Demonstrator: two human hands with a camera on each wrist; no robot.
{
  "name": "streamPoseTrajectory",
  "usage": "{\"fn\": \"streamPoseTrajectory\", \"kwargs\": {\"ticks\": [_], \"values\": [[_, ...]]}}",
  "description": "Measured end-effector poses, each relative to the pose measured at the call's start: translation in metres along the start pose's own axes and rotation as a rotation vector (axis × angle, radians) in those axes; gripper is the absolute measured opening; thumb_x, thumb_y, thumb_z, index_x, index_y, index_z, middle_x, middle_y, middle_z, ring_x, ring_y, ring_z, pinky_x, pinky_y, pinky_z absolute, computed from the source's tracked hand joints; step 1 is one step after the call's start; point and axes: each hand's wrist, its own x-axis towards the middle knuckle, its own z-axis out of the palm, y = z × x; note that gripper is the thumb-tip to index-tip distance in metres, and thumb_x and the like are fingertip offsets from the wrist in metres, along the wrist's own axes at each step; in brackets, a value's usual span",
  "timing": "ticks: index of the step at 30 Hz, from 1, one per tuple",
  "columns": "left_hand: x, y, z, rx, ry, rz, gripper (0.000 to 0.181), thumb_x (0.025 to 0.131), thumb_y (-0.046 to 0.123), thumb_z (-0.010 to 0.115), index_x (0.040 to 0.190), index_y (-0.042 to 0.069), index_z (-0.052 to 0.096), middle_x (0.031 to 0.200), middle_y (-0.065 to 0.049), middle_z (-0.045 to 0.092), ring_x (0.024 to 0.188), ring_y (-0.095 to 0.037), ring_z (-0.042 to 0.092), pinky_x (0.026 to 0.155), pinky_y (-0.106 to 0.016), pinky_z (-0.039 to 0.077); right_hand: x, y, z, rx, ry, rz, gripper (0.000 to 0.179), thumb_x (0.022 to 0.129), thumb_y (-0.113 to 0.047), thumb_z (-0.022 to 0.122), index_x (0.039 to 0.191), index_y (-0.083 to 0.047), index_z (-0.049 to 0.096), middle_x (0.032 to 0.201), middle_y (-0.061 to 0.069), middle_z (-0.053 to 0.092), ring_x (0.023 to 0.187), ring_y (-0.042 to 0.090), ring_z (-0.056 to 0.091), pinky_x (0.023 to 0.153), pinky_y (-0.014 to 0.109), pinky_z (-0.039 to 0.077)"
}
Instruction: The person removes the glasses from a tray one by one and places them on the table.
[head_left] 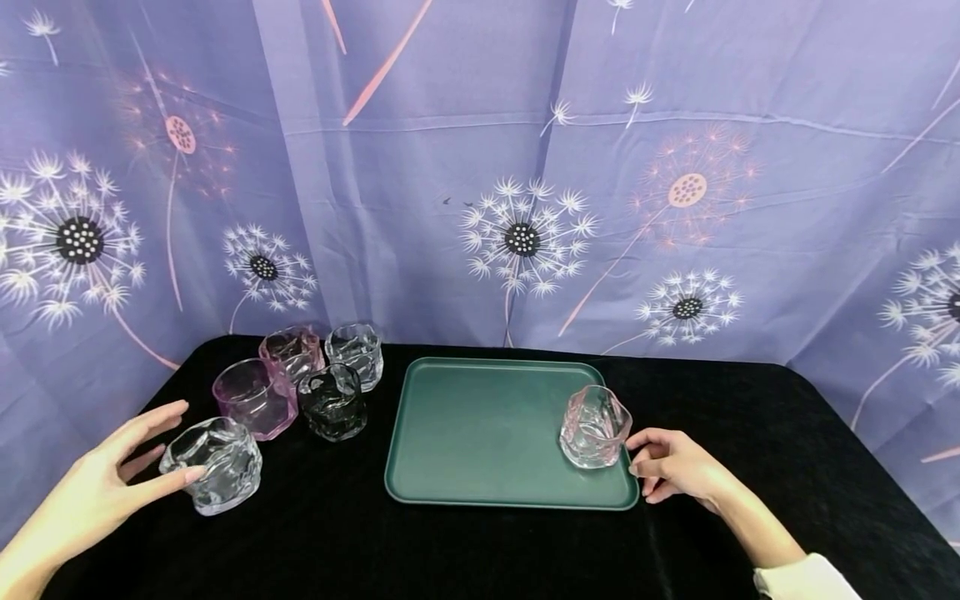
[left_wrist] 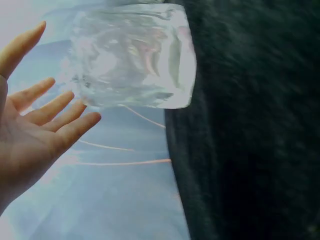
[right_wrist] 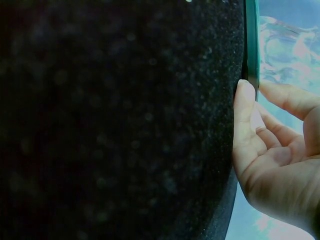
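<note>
On the left of the black table, my left hand (head_left: 101, 479) reaches toward a clear, rippled drinking glass (head_left: 217, 468). Its thumb and fingers are spread at the glass's near side; in the left wrist view the fingers (left_wrist: 65, 117) are straight and the glass (left_wrist: 137, 57) stands beyond them. My right hand (head_left: 678, 467) is at the right edge of a green tray (head_left: 480, 433). Its thumb and index finger pinch the tray's rim (right_wrist: 252, 45), which runs between their tips. A faintly pink glass (head_left: 595, 429) stands upright on the tray's right side, close to these fingers.
Behind the left glass stand a purple glass (head_left: 255, 400), a pink glass (head_left: 292, 350), a dark grey glass (head_left: 332, 404) and another clear glass (head_left: 356, 354), grouped closely. A lilac dandelion-print cloth (head_left: 420, 208) hangs behind the black table (head_left: 465, 554).
</note>
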Motion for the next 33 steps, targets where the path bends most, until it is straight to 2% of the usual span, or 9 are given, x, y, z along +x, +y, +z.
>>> {"fn": "streamPoseTrajectory", "kwargs": {"ticks": [5,11,17,23,26,30,33], "values": [[0.004,0.018,-0.001,-0.009,0.057,0.022,0.073,0.071,0.005,0.077,0.136,0.013,0.043,0.121,0.025,0.039,0.109,0.017,0.035,0.078,0.003,0.03,0.0,0.001,-0.001,0.005,-0.006,-0.001,0.039,0.081,-0.001,0.062,0.112,0.014,0.043,0.074,0.005,0.059,0.057,0.016,0.057,0.052,0.036,0.053],[0.012,0.038,0.006,-0.022,0.078,0.118,0.072,0.067,-0.002,0.078,0.132,0.009,0.048,0.128,0.017,0.042,0.114,0.011,0.037,0.082,0.001,0.031,-0.001,0.001,-0.001,0.004,-0.007,0.001,0.039,0.081,-0.001,0.062,0.112,0.014,0.043,0.073,0.006,0.059,0.056,0.016,0.058,0.053,0.036,0.053],[0.026,0.06,0.021,-0.049,0.065,0.182,0.07,0.066,-0.002,0.079,0.128,0.011,0.051,0.129,0.014,0.044,0.114,0.008,0.039,0.085,-0.002,0.032,-0.001,0.0,0.0,0.012,-0.008,-0.008,0.039,0.081,0.001,0.061,0.112,0.016,0.043,0.073,0.006,0.059,0.056,0.016,0.058,0.052,0.036,0.053],[0.04,0.076,0.038,-0.034,0.014,0.232,0.067,0.068,0.009,0.08,0.129,0.012,0.051,0.13,-0.007,0.047,0.114,0.011,0.038,0.088,-0.002,0.03,0.001,0.001,-0.001,0.008,-0.007,-0.001,0.038,0.081,0.001,0.061,0.112,0.015,0.043,0.073,0.006,0.059,0.056,0.016,0.058,0.053,0.037,0.053],[0.048,0.083,0.047,0.0,-0.021,0.239,0.067,0.07,0.015,0.08,0.13,0.013,0.05,0.131,-0.01,0.047,0.117,0.002,0.039,0.089,-0.003,0.029,0.001,0.001,-0.001,0.002,-0.004,0.004,0.038,0.081,0.001,0.061,0.112,0.015,0.043,0.073,0.006,0.059,0.056,0.017,0.058,0.053,0.037,0.053],[0.059,0.093,0.063,-0.005,-0.091,0.245,0.065,0.073,0.021,0.077,0.131,0.011,0.048,0.133,-0.013,0.045,0.119,-0.024,0.043,0.094,-0.028,0.04,0.001,0.001,-0.002,0.0,0.001,0.012,0.039,0.081,0.0,0.062,0.112,0.014,0.044,0.073,0.006,0.059,0.057,0.017,0.058,0.053,0.037,0.053],[0.067,0.1,0.078,-0.024,-0.138,0.261,0.065,0.074,0.024,0.076,0.131,0.008,0.047,0.133,-0.015,0.044,0.119,-0.033,0.043,0.092,-0.048,0.04,0.001,0.001,-0.002,-0.001,0.002,0.013,0.039,0.081,-0.001,0.062,0.112,0.014,0.044,0.073,0.007,0.059,0.057,0.017,0.058,0.053,0.037,0.053]]}}
